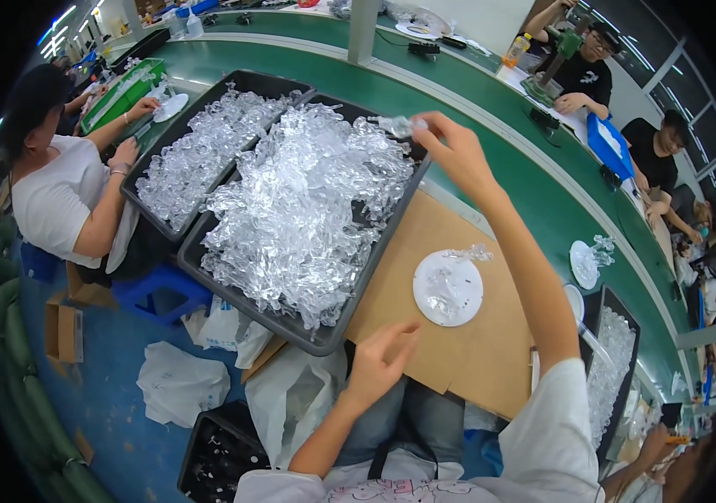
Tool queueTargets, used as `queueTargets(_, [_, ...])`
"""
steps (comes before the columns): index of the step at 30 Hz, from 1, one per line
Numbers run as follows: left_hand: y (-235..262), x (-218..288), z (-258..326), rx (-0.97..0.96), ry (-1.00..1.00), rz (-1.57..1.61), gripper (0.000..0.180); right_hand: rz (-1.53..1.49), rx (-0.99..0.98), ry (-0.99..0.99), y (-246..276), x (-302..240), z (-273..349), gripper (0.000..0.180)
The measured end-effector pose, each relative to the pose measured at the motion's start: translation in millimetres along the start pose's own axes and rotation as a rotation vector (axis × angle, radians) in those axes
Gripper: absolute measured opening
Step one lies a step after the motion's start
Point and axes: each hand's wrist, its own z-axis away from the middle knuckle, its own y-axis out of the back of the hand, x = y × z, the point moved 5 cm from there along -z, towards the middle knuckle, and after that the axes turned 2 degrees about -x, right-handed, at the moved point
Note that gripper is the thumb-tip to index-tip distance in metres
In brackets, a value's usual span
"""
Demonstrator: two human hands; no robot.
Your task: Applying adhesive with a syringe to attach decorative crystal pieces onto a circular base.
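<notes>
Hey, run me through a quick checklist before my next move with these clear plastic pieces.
1. Right hand has a grip: ok, a clear piece is pinched at its fingertips.
2. Left hand free: ok, nothing seen in it.
3. White disc lying on the cardboard: ok.
4. Everything within the disc's edge: not ok, clear plastic sticks out past its far right side.
5. Parts on the disc fastened: cannot tell.
6. Pieces at hand: ok, the black tray is heaped.

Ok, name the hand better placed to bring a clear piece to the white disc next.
Probably the right hand: it holds a clear piece; the left hand, though nearer the white disc, looks empty.
</notes>
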Motion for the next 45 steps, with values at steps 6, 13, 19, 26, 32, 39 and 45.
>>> queueTargets(6, [-4.5, 9.0, -42.8, 0.088, 0.113, 1.284, 0.039, 0.189, 0.164, 0.225, 6.9, -59.6, 206.8, 0.040])
queueTargets(13, [-64.9, 21.1, -59.5, -0.325, -0.006, 0.735, 0.030, -0.775, 0.114, -0.569, 7.7, -10.2, 270.9, 0.031])
queueTargets(19, [-33.8, 23.0, -81.2, -0.016, -0.061, 0.139, 0.034, -0.586, 0.086, -0.632, 27.9, 65.0, 239.2, 0.033])
queueTargets(26, [-26.2, -32.5, -92.4, -0.085, -0.189, -0.218, 0.081, -0.535, 0.091, -0.670, 5.1, 114.9, 220.6, 0.041])
queueTargets(32, [-31.7, -45.1, -93.9, -0.237, -0.080, -0.026, 0.101, -0.461, 0.089, -0.619, -4.8, 117.1, 203.6, 0.043])
queueTargets(39, [-31.0, -50.3, -95.0, -0.228, -0.153, 0.005, 0.093, -0.412, 0.096, -0.582, -4.7, 115.1, 202.2, 0.031])
queueTargets(45, [-31.7, -50.1, -93.9, -0.159, -0.212, -0.005, 0.090, -0.317, 0.099, -0.497, -6.6, 104.6, 205.9, 0.030])
